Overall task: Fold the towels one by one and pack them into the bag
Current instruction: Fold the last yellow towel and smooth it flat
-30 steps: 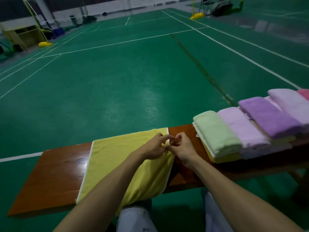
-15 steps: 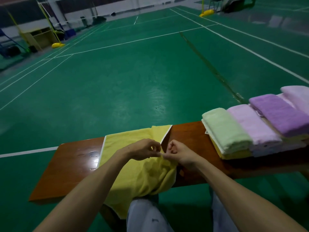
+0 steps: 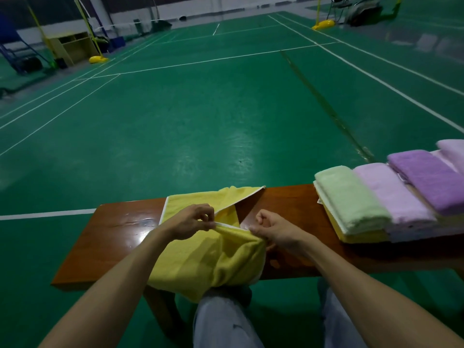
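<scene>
The yellow towel [image 3: 200, 257] lies across the counter [image 3: 120, 229], its near end spilling off the front edge onto the person's knee [image 3: 221, 312]. Its white-trimmed edge is lifted and stretched between the two hands. The left hand [image 3: 193, 219] pinches it with curled fingertips, and the right hand [image 3: 273, 227], close beside it, pinches the same hem. This probably keeps the edge taut and straight for a fold. To the right, well apart, folded towels [image 3: 349, 197] overlap in a row on the counter, seemingly awaiting packing. No bag is in view.
</scene>
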A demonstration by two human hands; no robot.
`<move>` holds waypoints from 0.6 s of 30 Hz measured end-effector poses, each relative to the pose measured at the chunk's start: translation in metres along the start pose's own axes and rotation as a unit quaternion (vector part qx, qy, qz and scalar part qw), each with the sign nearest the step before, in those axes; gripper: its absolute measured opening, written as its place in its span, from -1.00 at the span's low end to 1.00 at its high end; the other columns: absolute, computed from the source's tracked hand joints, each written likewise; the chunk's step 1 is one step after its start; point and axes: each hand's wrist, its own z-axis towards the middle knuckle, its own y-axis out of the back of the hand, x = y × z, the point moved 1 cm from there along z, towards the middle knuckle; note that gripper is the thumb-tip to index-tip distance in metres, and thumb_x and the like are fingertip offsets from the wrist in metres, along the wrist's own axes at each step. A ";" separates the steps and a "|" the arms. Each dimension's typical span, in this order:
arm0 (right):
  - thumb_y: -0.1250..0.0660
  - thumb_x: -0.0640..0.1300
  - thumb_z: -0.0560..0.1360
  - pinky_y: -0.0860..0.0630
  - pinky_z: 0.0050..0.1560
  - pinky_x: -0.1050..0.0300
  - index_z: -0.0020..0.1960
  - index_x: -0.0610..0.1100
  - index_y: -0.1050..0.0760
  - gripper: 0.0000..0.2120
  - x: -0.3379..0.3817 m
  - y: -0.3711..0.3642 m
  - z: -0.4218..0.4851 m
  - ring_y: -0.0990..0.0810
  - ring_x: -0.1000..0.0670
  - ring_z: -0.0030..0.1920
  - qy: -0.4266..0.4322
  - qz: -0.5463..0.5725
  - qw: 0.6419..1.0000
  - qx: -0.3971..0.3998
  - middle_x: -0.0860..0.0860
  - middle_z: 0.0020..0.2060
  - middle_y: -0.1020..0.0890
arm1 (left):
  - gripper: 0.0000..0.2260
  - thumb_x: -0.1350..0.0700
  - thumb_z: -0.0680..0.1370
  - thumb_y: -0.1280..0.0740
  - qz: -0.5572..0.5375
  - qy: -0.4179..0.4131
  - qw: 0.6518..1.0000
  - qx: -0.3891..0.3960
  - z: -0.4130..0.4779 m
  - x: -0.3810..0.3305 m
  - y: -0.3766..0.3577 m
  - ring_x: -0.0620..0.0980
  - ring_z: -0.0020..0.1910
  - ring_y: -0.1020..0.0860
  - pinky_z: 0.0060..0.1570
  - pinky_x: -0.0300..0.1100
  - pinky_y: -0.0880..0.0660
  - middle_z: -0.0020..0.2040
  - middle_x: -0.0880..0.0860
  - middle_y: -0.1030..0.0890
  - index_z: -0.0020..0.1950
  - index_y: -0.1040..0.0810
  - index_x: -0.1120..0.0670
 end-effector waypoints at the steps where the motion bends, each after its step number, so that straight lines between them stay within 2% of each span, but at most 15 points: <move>1: -0.32 -0.03 0.58 -0.43 -0.21 0.04 -0.09 -0.04 -0.29 -0.78 0.001 0.002 0.001 -0.44 -0.04 -0.17 0.010 -0.014 1.000 -0.004 -0.09 -0.14 -0.47 | -0.83 0.19 0.55 -0.35 -0.008 0.003 1.000 -0.006 -0.003 0.005 0.003 -0.19 -0.22 -0.46 -0.17 -0.30 -0.40 -0.17 -0.01 -0.52 -0.22 -0.49 0.02; 4: -0.32 -0.02 0.58 -0.33 -0.28 0.15 -0.11 -0.05 -0.31 -0.79 0.003 0.012 0.003 -0.35 0.00 -0.20 0.021 -0.095 0.995 -0.024 -0.05 -0.18 -0.43 | -0.89 0.23 0.55 -0.35 -0.035 0.020 0.999 -0.023 -0.012 0.021 0.012 -0.16 -0.21 -0.49 -0.11 -0.22 -0.45 -0.17 0.05 -0.53 -0.18 -0.50 0.17; 6: -0.30 -0.03 0.60 -0.33 -0.26 0.16 -0.12 -0.06 -0.32 -0.80 0.006 0.020 0.006 -0.35 0.02 -0.20 0.021 -0.127 0.991 -0.044 -0.04 -0.18 -0.43 | -0.89 0.23 0.54 -0.36 -0.050 0.034 0.998 -0.035 -0.020 0.031 0.017 -0.18 -0.22 -0.50 -0.14 -0.29 -0.45 -0.20 0.03 -0.54 -0.17 -0.50 0.19; 9: -0.29 -0.01 0.60 -0.37 -0.18 0.12 -0.12 -0.05 -0.35 -0.81 0.011 0.032 0.014 -0.39 0.03 -0.15 0.017 -0.192 0.978 -0.079 -0.02 -0.15 -0.48 | -0.87 0.23 0.54 -0.36 -0.080 0.053 0.995 -0.039 -0.027 0.041 0.022 -0.18 -0.23 -0.53 -0.14 -0.26 -0.46 -0.26 -0.05 -0.56 -0.20 -0.49 0.15; 11: -0.28 0.03 0.59 -0.44 -0.08 0.08 -0.06 -0.03 -0.39 -0.85 0.016 0.035 0.024 -0.46 0.02 -0.05 0.015 -0.232 0.968 -0.090 0.00 -0.06 -0.53 | -0.88 0.25 0.54 -0.35 -0.097 0.068 0.992 -0.045 -0.031 0.045 0.025 -0.18 -0.25 -0.54 -0.18 -0.32 -0.48 -0.23 0.07 -0.56 -0.19 -0.49 0.18; 14: -0.29 0.03 0.59 -0.49 0.09 0.01 0.14 0.02 -0.45 -0.84 0.027 0.033 0.041 -0.51 -0.04 0.12 0.024 -0.298 0.950 -0.086 -0.03 0.16 -0.55 | -0.91 0.24 0.55 -0.34 -0.099 0.092 0.990 -0.043 -0.036 0.051 0.027 -0.17 -0.23 -0.58 -0.20 -0.38 -0.50 -0.17 0.19 -0.59 -0.16 -0.50 0.20; 16: -0.28 0.02 0.60 -0.45 0.14 0.04 0.36 0.03 -0.38 -0.65 0.034 0.029 0.055 -0.50 -0.09 0.20 0.015 -0.345 0.936 -0.066 -0.08 0.27 -0.52 | -0.92 0.21 0.56 -0.33 -0.082 0.108 0.990 -0.038 -0.036 0.054 0.027 -0.05 -0.15 -0.60 -0.17 -0.37 -0.51 -0.11 0.20 -0.62 -0.13 -0.52 0.17; 18: -0.27 0.04 0.60 -0.43 0.18 0.06 0.48 0.07 -0.27 -0.52 0.036 0.027 0.073 -0.48 -0.12 0.29 0.000 -0.378 0.924 -0.048 -0.10 0.37 -0.48 | -0.91 0.20 0.57 -0.33 -0.066 0.113 0.990 -0.042 -0.035 0.057 0.028 0.05 -0.09 -0.61 -0.11 -0.27 -0.52 -0.10 0.19 -0.63 -0.14 -0.52 0.14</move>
